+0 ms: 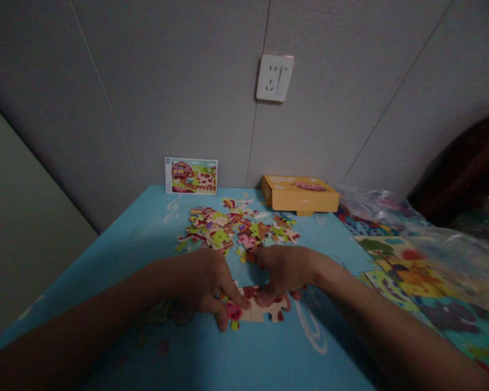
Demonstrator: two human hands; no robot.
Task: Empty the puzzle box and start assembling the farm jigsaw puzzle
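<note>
Head view: joined puzzle pieces (258,314) stretch left-to-right

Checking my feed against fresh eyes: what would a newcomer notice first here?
Probably the bright heap of loose puzzle pieces mid-table, just beyond both hands. Next, the yellow box at the far right edge and the picture card leaning on the wall, far left.

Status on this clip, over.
Left hand and right hand both pressing joined cardboard puzzle pieces. Multicoloured loose-piece pile just beyond. Nothing visibly blocking.
</note>
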